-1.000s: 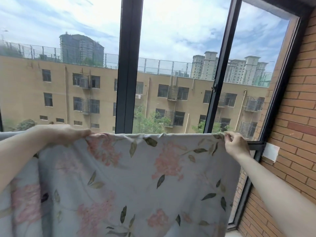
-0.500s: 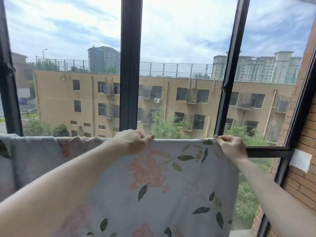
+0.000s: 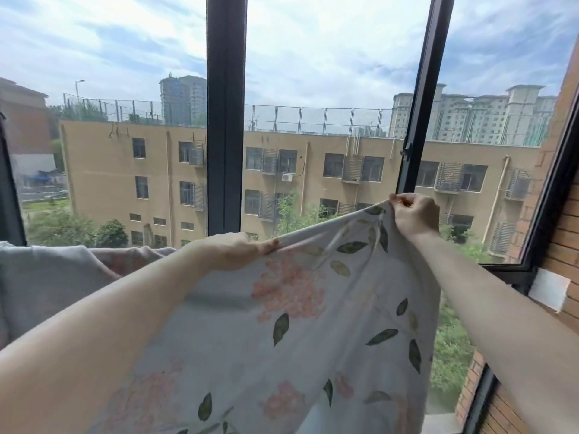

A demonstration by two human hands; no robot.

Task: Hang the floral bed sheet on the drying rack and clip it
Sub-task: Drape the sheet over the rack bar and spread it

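the right hand (image 3: pixel 413 214) has lifted its corner of the floral bed sheet (image 3: pixel 300 308) since half a second ago, when the top edge ran level between both hands; now that edge slopes up from left to right. the right hand's fingers are pinched together on the hem at the corner, raised in front of the window frame (image 3: pixel 225 120). the left hand (image 3: pixel 238 249) is lower, its fingers curled over the top edge and gripping it near the middle. the sheet hangs down from both grips in front of the person, and more of it lies bunched off to the left. no drying rack or clip can be seen, so whether the cloth rests on a bar is not clear. the lift looks like a move to raise or shake out this end before hanging; clipping is not yet started.
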